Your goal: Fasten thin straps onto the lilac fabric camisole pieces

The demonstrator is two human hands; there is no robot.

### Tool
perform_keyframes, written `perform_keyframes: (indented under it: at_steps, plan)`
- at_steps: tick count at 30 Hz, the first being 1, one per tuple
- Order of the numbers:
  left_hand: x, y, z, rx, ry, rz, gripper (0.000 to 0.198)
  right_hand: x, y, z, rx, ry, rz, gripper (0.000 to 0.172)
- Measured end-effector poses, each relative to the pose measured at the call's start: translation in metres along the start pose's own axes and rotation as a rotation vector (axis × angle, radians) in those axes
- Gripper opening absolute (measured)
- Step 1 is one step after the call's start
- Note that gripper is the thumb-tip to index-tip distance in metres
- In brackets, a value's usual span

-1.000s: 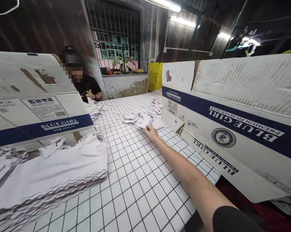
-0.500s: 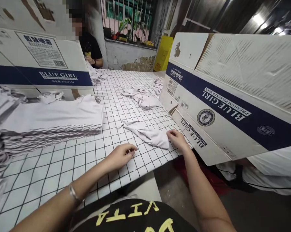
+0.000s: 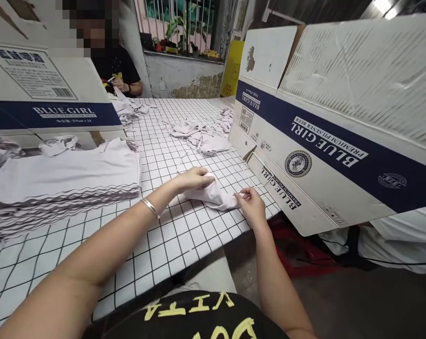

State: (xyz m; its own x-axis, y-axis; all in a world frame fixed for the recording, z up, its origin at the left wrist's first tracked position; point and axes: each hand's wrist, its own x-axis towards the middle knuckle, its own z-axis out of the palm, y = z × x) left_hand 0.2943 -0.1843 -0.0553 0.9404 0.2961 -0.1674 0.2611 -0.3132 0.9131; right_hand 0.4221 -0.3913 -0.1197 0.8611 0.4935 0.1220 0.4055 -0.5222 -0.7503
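A small pale pinkish-white cloth piece (image 3: 216,197), its exact kind unclear, lies on the checked tablecloth (image 3: 170,230) in front of me. My left hand (image 3: 196,179) is over its upper left part, thumb and fingers closed on the fabric, which bunches slightly beneath. At the opposite end, my right hand (image 3: 251,203) pinches the cloth's corner between thumb and fingertips. The piece's far left end is partly hidden behind my left hand.
To the left sits a thick stack of pale garments (image 3: 68,172), before a carton (image 3: 57,115). Another large carton (image 3: 305,136) leans over the table's right side. Loose cloth pieces (image 3: 206,139) lie farther back. Across the table, a person (image 3: 119,70) handles similar fabric.
My left hand has moved forward from the bare tablecloth onto the cloth and closed on it. My right hand stays at the cloth's right end. The view has shifted slightly.
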Motion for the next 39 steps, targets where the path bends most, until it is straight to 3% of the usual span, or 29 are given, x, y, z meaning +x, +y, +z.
perform_keyframes:
  at_steps: [2, 6, 8, 10, 14, 17, 20, 22, 23, 25, 26, 27, 29, 31, 33, 36, 39]
  plan:
    - [-0.004, 0.012, -0.004, -0.145, -0.098, -0.01, 0.035, -0.007, -0.006, 0.0, 0.104, -0.078, 0.026, 0.035]
    - [-0.02, 0.031, -0.003, -0.313, -0.257, 0.023, 0.034, -0.018, -0.024, 0.008, 0.347, -0.512, 0.096, 0.034]
    - [-0.033, 0.035, -0.006, -0.364, -0.255, 0.031, 0.032, -0.021, -0.028, 0.009, 0.596, -0.671, 0.145, 0.03]
    - [-0.047, 0.033, -0.015, -0.428, -0.15, 0.027, 0.029, -0.022, -0.027, 0.005, 0.857, -0.68, 0.172, 0.032]
    - [-0.063, 0.006, -0.04, -0.571, 0.149, -0.002, 0.026, -0.019, -0.018, -0.007, 1.074, -0.434, 0.216, 0.033]
    - [-0.058, -0.024, -0.047, -0.405, 0.196, -0.177, 0.026, -0.017, -0.015, -0.006, 1.019, -0.455, 0.271, 0.043]
    - [-0.052, -0.041, -0.034, 0.088, 0.39, -0.325, 0.026, -0.015, -0.012, 0.001, 0.878, -0.527, 0.251, 0.047]
    - [-0.058, -0.042, -0.016, 0.426, 0.537, -0.245, 0.025, -0.013, -0.008, 0.0, 0.659, -0.398, 0.184, 0.043]
    - [-0.065, -0.041, -0.006, 0.539, 0.543, -0.169, 0.024, -0.012, -0.006, -0.002, 0.514, -0.272, 0.131, 0.042]
    - [-0.086, -0.038, 0.013, 0.667, 0.425, -0.038, 0.024, -0.012, -0.005, -0.009, 0.246, -0.025, 0.016, 0.04]
    - [-0.098, -0.039, 0.021, 0.708, 0.355, -0.012, 0.026, -0.014, -0.006, -0.012, 0.173, 0.035, -0.03, 0.036]
    - [-0.109, -0.041, 0.026, 0.747, 0.303, -0.01, 0.029, -0.017, -0.01, -0.014, 0.152, 0.026, -0.067, 0.029]
    - [-0.127, -0.05, 0.032, 0.808, 0.246, -0.036, 0.031, -0.03, -0.022, -0.01, 0.197, -0.151, -0.135, 0.02]
    - [-0.136, -0.059, 0.032, 0.822, 0.225, -0.057, 0.021, -0.046, -0.04, 0.003, 0.21, -0.35, -0.258, 0.02]
    - [-0.136, -0.063, 0.027, 0.808, 0.264, -0.034, 0.017, -0.06, -0.057, 0.018, 0.114, -0.462, -0.417, 0.027]
    - [-0.131, -0.056, 0.02, 0.803, 0.436, 0.022, 0.019, -0.07, -0.069, 0.032, -0.068, -0.488, -0.555, 0.036]
    - [-0.125, -0.044, 0.019, 0.923, 0.544, -0.029, 0.018, -0.07, -0.058, 0.025, -0.1, -0.388, -0.503, 0.029]
